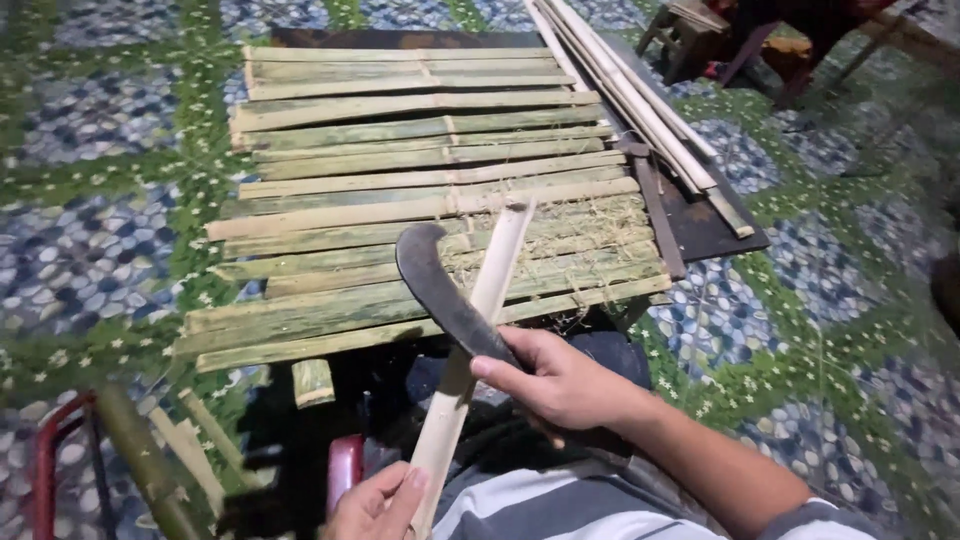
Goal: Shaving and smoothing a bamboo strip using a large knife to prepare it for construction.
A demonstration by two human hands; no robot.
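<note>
- Clamping the curved knife (440, 290), the right hand (560, 380) laid its blade against the bamboo strip (480, 330).
- The left hand (375, 505) pinched the strip's near end, slanting over green bamboo slats (420, 190).

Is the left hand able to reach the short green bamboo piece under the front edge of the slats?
Probably not at once: the left hand grips the pale strip. The short green piece lies uncovered, near it.

Pebble-patterned blue and green floor (90, 250), with a wooden stool (690, 35) at the far edge.
</note>
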